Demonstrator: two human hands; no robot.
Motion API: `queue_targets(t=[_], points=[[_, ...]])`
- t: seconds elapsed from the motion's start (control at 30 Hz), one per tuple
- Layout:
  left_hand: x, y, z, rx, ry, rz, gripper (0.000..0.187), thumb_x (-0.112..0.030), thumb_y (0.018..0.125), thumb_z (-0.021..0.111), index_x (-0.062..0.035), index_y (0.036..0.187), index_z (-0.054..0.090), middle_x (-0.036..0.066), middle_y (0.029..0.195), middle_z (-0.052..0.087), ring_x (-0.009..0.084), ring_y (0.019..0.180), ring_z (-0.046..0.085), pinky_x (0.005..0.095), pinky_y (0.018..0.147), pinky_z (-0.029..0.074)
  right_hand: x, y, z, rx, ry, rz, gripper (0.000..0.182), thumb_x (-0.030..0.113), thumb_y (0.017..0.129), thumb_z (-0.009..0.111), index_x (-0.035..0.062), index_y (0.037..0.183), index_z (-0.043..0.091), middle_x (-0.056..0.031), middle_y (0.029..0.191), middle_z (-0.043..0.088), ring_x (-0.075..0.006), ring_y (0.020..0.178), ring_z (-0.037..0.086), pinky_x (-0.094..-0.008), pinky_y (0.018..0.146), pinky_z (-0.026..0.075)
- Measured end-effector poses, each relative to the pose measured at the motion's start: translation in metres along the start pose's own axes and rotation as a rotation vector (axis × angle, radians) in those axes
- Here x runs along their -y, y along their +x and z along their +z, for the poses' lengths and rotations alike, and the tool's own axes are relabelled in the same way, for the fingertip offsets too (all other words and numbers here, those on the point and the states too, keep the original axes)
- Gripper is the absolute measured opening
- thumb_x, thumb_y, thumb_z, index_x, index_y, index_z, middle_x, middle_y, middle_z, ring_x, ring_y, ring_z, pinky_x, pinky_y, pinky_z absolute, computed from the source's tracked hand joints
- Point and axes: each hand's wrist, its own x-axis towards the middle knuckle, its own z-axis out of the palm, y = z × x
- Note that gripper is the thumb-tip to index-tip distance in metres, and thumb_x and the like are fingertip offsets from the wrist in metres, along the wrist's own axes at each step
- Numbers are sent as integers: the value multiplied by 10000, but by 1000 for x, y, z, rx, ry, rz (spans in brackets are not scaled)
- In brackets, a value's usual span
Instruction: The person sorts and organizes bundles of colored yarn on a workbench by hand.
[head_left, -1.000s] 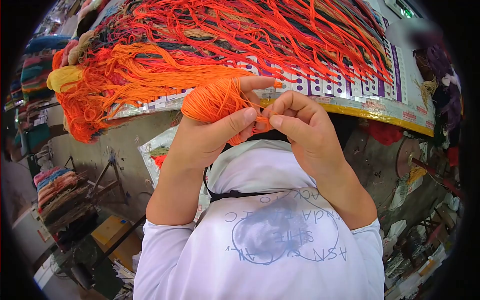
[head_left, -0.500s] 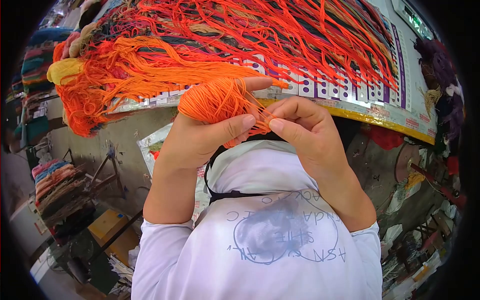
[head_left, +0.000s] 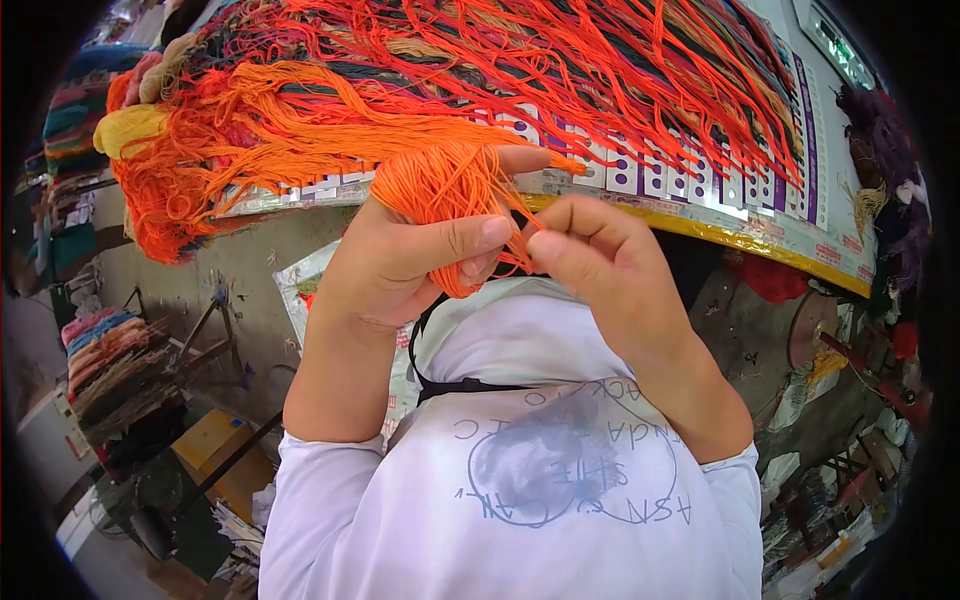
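Note:
An orange yarn bundle is wound around the fingers of my left hand, whose thumb presses on its front and whose index finger points right. Just to the right, my right hand pinches a few orange strands between thumb and forefinger, and these strands run back to the bundle. Behind both hands, long loose orange yarn and red-orange strands lie across the table.
The table's yellow-taped edge runs in front of me. White cards with punched holes lie under the strands. A yellow skein is at the left end, purple yarn hangs at the right, and a cardboard box stands lower left.
The bundle and my left hand have shifted slightly right. My right hand has moved a little left, and the strands between the hands hang differently.

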Motion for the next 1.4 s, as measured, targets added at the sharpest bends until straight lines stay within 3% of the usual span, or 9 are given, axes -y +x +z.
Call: queue_targets(t=[0.23, 0.37, 0.43, 0.67, 0.73, 0.87, 1.03, 1.23, 1.4], points=[[4, 1, 0, 16, 12, 25, 508, -72, 822, 618, 62, 1279, 438, 55, 804, 607, 73, 577, 488, 207, 493, 388, -7, 4, -6, -34, 11, -112, 93, 100, 844, 625, 16, 855, 587, 27, 749, 566, -23, 678, 479, -179, 618, 384], [3, 1, 10, -127, 44, 48, 444, -120, 904, 515, 68, 1292, 410, 151, 1109, 594, 210, 944, 619, 304, 700, 541, 2, 10, -15, -100, 138, -126, 54, 29, 851, 569, 22, 904, 563, 8, 806, 579, -42, 694, 521, -186, 642, 412], [4, 5, 9, -11, -23, 56, 458, -170, 937, 438, 73, 1320, 372, 185, 1290, 480, 262, 1150, 520, 367, 861, 501, 6, 8, -7, -95, 94, -92, 79, 27, 838, 580, 19, 913, 559, 16, 768, 558, -38, 658, 505, -183, 602, 402], [8, 9, 13, 34, -99, 84, 406, -204, 949, 461, 33, 1279, 460, 131, 1209, 544, 209, 1081, 547, 343, 912, 447, 14, 4, 8, -108, -372, -6, 157, 103, 787, 675, -7, 891, 632, 73, 608, 440, -18, 536, 353, -212, 477, 285], [8, 8, 11, 15, -43, 53, 506, -251, 960, 351, 59, 1358, 319, 186, 1393, 367, 290, 1300, 353, 402, 1040, 338, 10, 4, 6, -116, -419, -3, 145, 108, 784, 681, -10, 861, 647, 75, 599, 438, -19, 531, 354, -217, 471, 285], [2, 7, 6, 21, -65, 62, 506, -262, 965, 332, 57, 1357, 319, 184, 1371, 389, 293, 1278, 380, 400, 1033, 349, 3, 4, 4, -67, -270, -60, 130, 111, 799, 679, -13, 824, 649, 61, 648, 478, -16, 578, 397, -201, 503, 306], [-2, 3, 3, 33, 99, 152, 532, -152, 884, 525, 68, 1338, 355, 153, 1201, 537, 204, 1019, 571, 332, 897, 444, 4, 3, -1, 20, -119, -63, 113, 97, 819, 661, -11, 851, 644, 51, 717, 525, -10, 647, 443, -185, 557, 345], [-3, 2, 12, -54, 121, 137, 529, -100, 829, 604, 76, 1294, 424, 117, 991, 616, 158, 875, 603, 280, 813, 460, 4, -1, -2, 75, 3, -4, 122, 85, 844, 616, -23, 901, 624, 22, 807, 588, -14, 715, 495, -178, 631, 391], [-2, 1, 1, -14, 66, 72, 484, -124, 861, 563, 80, 1281, 436, 148, 1071, 603, 164, 886, 609, 267, 796, 470, 3, 2, -3, -26, 131, -133, 107, 62, 861, 550, -27, 894, 598, -22, 832, 605, -37, 755, 530, -189, 663, 414]])
